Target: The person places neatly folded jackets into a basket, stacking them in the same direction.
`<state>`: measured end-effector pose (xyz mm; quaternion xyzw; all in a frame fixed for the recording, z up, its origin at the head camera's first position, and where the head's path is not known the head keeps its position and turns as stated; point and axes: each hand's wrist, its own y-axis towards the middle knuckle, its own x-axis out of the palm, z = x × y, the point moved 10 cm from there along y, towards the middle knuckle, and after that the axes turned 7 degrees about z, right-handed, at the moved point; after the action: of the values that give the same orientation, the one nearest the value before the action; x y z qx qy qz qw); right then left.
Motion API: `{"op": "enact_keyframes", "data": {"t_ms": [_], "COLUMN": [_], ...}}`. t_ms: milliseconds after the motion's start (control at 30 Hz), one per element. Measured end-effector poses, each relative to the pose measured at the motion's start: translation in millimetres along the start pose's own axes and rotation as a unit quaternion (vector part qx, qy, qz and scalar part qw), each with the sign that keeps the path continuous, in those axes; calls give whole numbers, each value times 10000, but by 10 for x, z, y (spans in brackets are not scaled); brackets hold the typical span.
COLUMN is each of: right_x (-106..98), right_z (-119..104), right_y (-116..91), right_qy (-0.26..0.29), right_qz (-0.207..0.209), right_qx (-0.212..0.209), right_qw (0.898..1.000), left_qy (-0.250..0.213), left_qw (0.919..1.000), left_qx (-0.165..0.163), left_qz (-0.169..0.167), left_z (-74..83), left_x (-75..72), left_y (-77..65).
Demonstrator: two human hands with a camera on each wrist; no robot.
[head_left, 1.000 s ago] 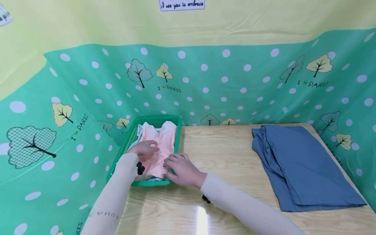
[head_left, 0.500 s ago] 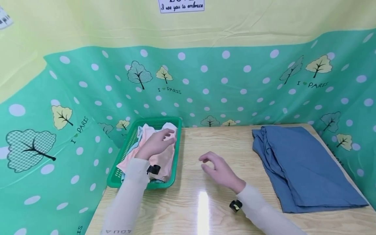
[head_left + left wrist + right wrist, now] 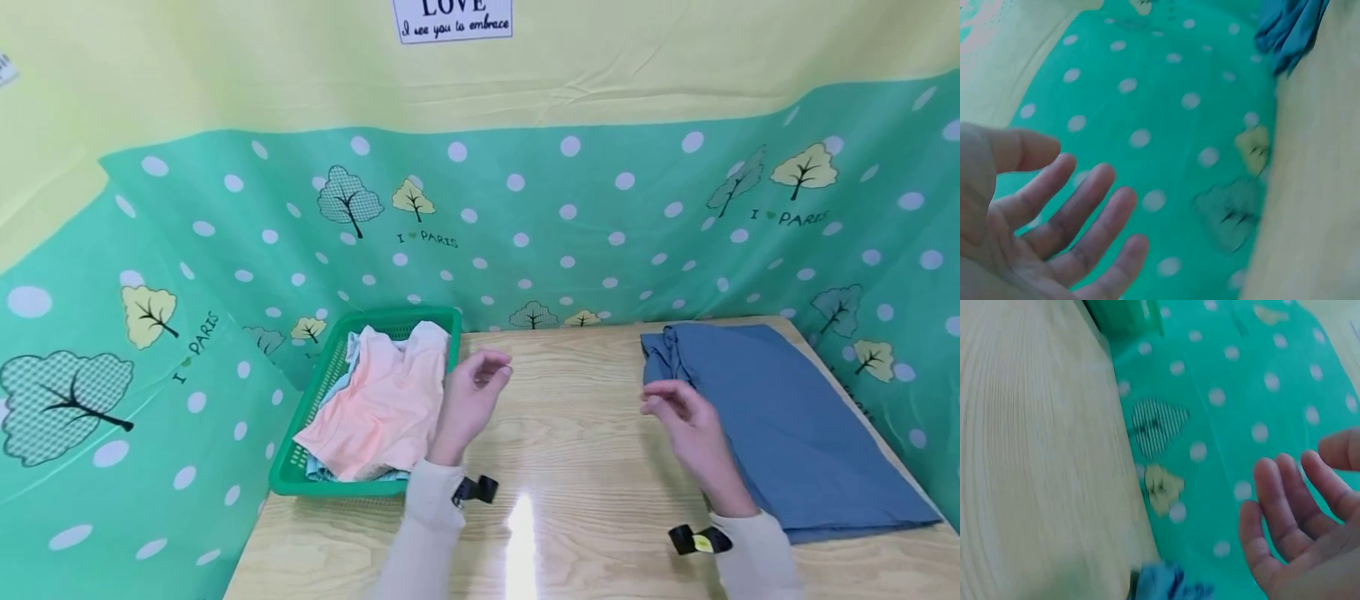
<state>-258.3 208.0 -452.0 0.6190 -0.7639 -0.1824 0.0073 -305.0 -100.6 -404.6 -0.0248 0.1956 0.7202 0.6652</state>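
Nothing is held by the left hand [image 3: 467, 408]; its fingers [image 3: 1104, 228] are loosely bent and parted from one another, and in the head view only a narrow gap is shown between their tips and the thumb. Nothing is held by the right hand [image 3: 697, 442] either; its fingers [image 3: 1279, 509] are likewise relaxed and slightly curved, with a narrow gap shown toward the thumb. The basket [image 3: 337, 489] is placed just to the left of the left fingers, and part of its right rim is hidden by that hand; whether the rim is touched cannot be told. Inside it, left of the same fingers, the pink cloth [image 3: 390, 400] is spread, and the pale blue cloth [image 3: 318, 470] is partly covered by it. The blue cloth [image 3: 795, 425] is laid folded to the right of the right fingers, and part of its left edge is hidden by the right hand. Between and below both sets of fingers the counter [image 3: 570, 450] is seen, with a bright glare [image 3: 521, 542] reflected on it. Beyond the fingers the dotted curtain [image 3: 540, 208] is hung, printed with trees. Behind the fingers, black cameras [image 3: 486, 489] are worn at both wrists, beside the white sleeves [image 3: 427, 533]
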Motion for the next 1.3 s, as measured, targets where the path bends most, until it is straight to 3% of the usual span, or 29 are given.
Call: {"op": "enact_keyframes", "data": {"t_ms": [133,367,567,667,833,900,1100,1300], "right_x": [-434,-1005,-1391,-1597,-1837,-1899,-2059,-2161], "right_z": [228,506,665,701,743,784,1018,1351], "right_y": [-20,-141,-167,-86,167,248,361,414], "right_qy": [173,787,980,585,-636,-820,-1530,-2143], "right_qz": [717,1360,1972,2055,1692,1621,1384,1292], "right_qx": [677,1457,1995,2132,2248,2294,2382,2878], "right_qw": [9950,9768,9548,9534,9575,9562,9491,9244], "left_qy": [-504,-1485,-1536,-1405,-1227,-1363,-2121,-2244], "left_qw": [9974,9788,9701,9692,9671,9602,9254,9148], "left_qx": [-483,-1398,-1878,-2024,-2221,-2428,-3139,-3357], "left_qz": [166,176,112,6,-186,-219,-128,97], "left_z": [-193,-486,-583,-586,-596,-629,-717,-767], "left_x": [300,1003,1498,1725,2024,2141,2503,2654], "left_y": [-133,-358,-528,-605,-692,-727,-811,-743]}}
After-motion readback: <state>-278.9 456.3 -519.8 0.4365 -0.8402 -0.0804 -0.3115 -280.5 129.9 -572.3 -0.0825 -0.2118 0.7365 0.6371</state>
